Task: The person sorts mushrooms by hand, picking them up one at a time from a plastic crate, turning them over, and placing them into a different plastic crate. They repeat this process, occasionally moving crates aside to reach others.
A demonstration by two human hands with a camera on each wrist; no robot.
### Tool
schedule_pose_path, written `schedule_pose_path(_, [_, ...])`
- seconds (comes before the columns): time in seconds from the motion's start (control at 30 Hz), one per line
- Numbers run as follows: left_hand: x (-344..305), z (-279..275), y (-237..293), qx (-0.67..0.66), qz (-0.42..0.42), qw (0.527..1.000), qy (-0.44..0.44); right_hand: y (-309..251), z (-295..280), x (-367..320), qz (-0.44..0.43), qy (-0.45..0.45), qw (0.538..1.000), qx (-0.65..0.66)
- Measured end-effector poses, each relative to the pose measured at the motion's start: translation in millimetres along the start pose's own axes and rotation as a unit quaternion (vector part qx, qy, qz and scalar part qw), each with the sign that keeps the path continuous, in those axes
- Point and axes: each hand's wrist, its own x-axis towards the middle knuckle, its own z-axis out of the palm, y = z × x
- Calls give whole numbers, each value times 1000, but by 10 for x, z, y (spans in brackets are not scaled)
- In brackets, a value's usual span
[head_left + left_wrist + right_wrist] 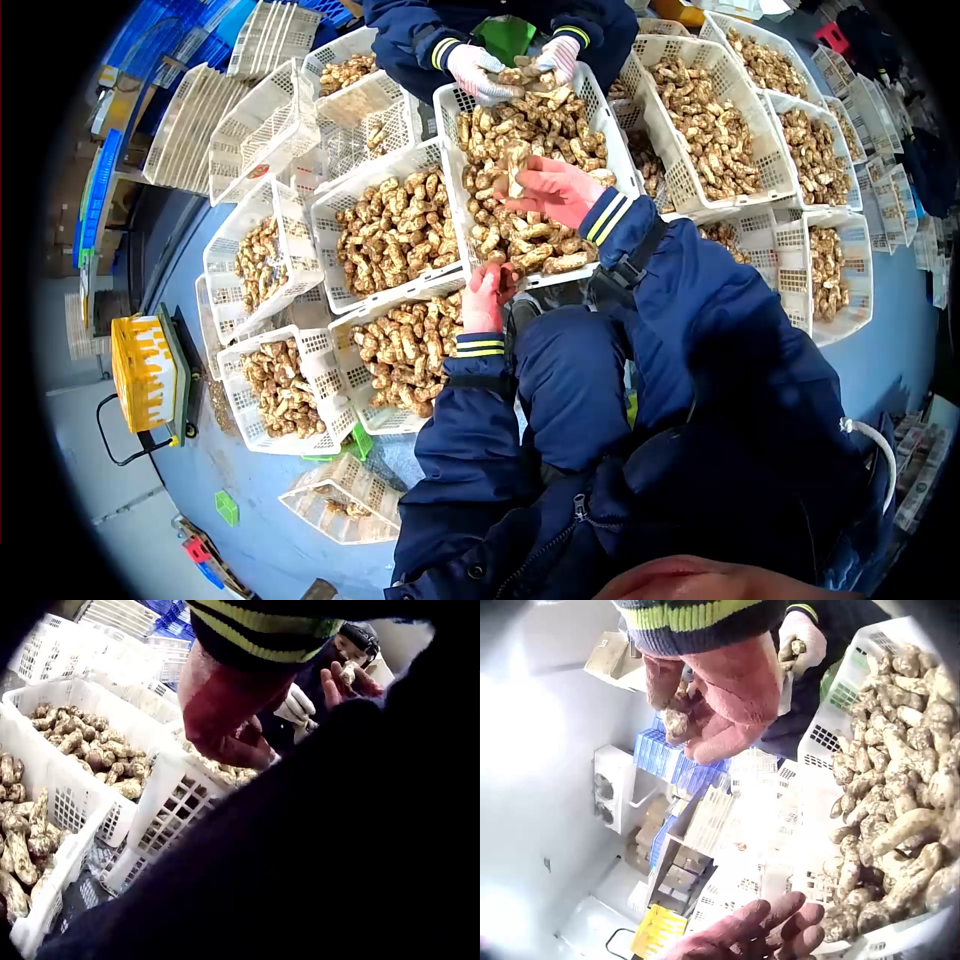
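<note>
My right hand (563, 190) pinches a mushroom (517, 168) between thumb and fingers, above a white crate (622, 150) heaped with brown-and-white mushrooms (530, 225). In the right wrist view the pale cut end of this mushroom (676, 724) shows at the fingertips, its other part hidden by the hand. My left hand (483, 300) is at the crate's near left corner. Its fingers (787, 922) look loosely bent and apart in the right wrist view, with nothing between them. Across the crate, another person's white-gloved hands (480, 72) hold mushrooms (528, 75).
More mushroom-filled crates stand to the left (395, 235) and right (705, 130). Behind on the left are stacked crates (195, 130). A small tilted crate (345, 505) lies on the blue floor, near a cart (165, 375) with a yellow bin. My knees are close to the middle crate.
</note>
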Motion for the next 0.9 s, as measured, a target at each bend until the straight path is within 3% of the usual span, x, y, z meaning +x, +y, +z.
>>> schedule_pose_path(0.27, [-45, -72, -70, -13, -22, 1000, 7, -80, 1, -14, -49, 29, 998, 10])
schedule_pose_path(0.43, [-56, -52, -90, 8, -24, 999, 34, -109, 25, -17, -7, 53, 997, 50])
schedule_pose_path(0.5, [-58, -127, -81, -15, -25, 1000, -10, -92, 16, -25, -8, 122, 992, 41])
schedule_pose_path(0.53, [-55, -168, -73, -8, -26, 1000, 7, -233, -90, -64, 72, 169, 983, 5])
schedule_pose_path(0.57, [-72, -161, -44, 7, -31, 999, 27, -332, -286, -116, 93, 126, 987, -33])
schedule_pose_path(0.63, [-74, -310, -45, -14, -6, 1000, -6, -621, -368, -251, 108, 239, 959, -111])
schedule_pose_path(0.67, [-49, -353, -32, -13, -13, 1000, 5, -802, -889, -272, 17, 165, 911, -377])
schedule_pose_path(0.7, [-27, -379, -37, -13, -21, 1000, 17, -971, -1373, -245, -73, 76, 784, -612])
schedule_pose_path(0.73, [-37, -362, -19, -25, -17, 1000, 6, -1234, -1213, -279, -68, 189, 868, -454])
schedule_pose_path(0.77, [-19, -342, -32, -25, -21, 999, 4, -1506, -989, -205, -98, 341, 912, -206])
schedule_pose_path(0.83, [3, -295, -70, -29, -26, 999, 10, -2015, -1048, -104, -261, 325, 893, -169])
schedule_pose_path(0.9, [6, -228, -66, -21, -30, 999, 19, -2221, -1021, -27, -245, 417, 853, -198])
